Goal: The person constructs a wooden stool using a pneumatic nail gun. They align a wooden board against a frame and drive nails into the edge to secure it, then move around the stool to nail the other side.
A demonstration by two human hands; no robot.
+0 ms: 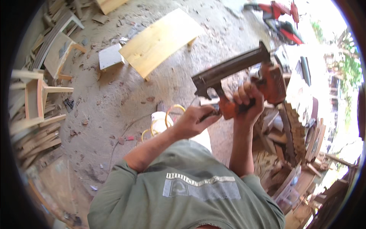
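An orange and dark-metal nail gun (231, 70) is held up in front of my chest, its long magazine slanting up to the right. My right hand (248, 102) is wrapped round its grip. At the lower end of the handle, my left hand (195, 121) closes on a small dark piece that looks like an air-hose fitting (209, 114); whether it is joined to the tool I cannot tell. A yellow hose (175, 107) loops just left of that hand, its end hidden from view.
A low wooden table (162, 42) stands ahead on the dusty floor, with a small whitish stool (110, 57) beside it. Unfinished wooden frames (36, 97) and stacked offcuts line the left. Scrap wood (293, 129) is piled at right; a red motorbike (280, 21) is farther off.
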